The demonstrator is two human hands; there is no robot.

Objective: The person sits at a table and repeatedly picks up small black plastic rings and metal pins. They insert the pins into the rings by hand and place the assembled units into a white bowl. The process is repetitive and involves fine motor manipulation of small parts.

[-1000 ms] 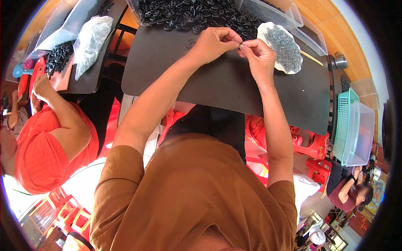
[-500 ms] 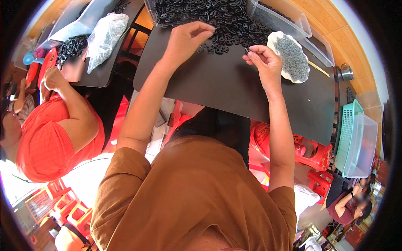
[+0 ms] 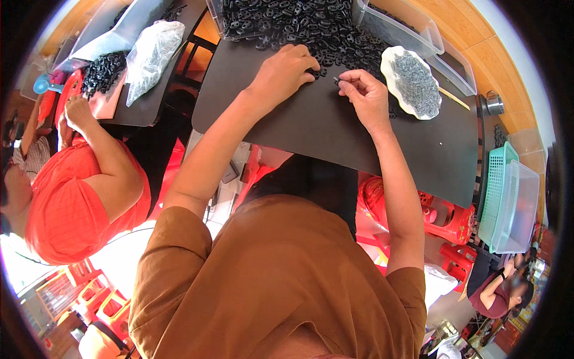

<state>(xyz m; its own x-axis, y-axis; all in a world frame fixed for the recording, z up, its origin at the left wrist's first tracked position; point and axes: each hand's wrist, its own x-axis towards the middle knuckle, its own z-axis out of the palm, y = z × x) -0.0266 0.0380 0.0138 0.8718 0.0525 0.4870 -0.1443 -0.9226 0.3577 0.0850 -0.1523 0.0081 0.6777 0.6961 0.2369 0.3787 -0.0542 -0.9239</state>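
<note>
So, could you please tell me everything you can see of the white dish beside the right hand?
The white dish is shallow-looking and wavy-rimmed, perhaps plastic or ceramic. It rests open side up on the dark table, close to the right hand; whether they touch is unclear. Small grey pieces cover most of its inside, and a pale stick ends at its right edge.

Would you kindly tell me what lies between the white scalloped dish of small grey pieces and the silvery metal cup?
The head view shows a slim yellowish stick over dark tabletop, beside a clear plastic container.
</note>
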